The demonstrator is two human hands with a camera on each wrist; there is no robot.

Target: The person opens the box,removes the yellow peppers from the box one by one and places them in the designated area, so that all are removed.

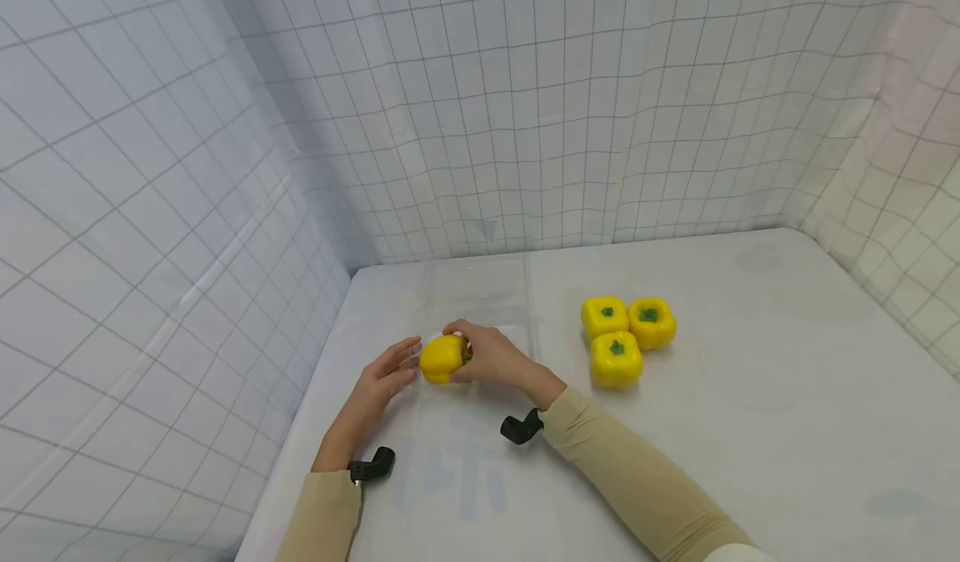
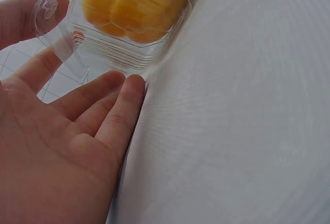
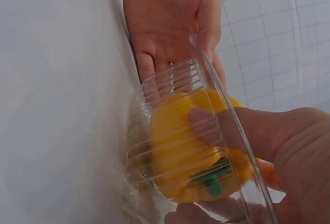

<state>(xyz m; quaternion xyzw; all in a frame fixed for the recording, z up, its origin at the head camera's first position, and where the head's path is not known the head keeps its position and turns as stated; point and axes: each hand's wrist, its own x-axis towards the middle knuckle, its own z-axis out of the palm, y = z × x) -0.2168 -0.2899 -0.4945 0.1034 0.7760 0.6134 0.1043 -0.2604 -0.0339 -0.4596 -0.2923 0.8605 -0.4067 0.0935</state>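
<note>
A yellow bell pepper (image 1: 441, 358) with a green stem lies on its side inside a clear plastic clamshell box (image 1: 480, 283), whose lid lies folded back toward the wall. My right hand (image 1: 495, 358) reaches into the box and grips the pepper, thumb on one side and fingers on the other, as the right wrist view shows through the clear wall (image 3: 175, 77). At the box's left end is my left hand (image 1: 378, 383). Its fingers are loosely extended beside the ribbed wall (image 2: 113, 54), thumb near the rim; whether they touch it I cannot tell.
To the right on the white table (image 1: 765, 412), three more yellow bell peppers (image 1: 617, 360) stand close together, stems up. Grid-patterned white curtains (image 1: 525, 128) enclose the table at the back and both sides. A small black device (image 1: 521, 427) is strapped to each wrist.
</note>
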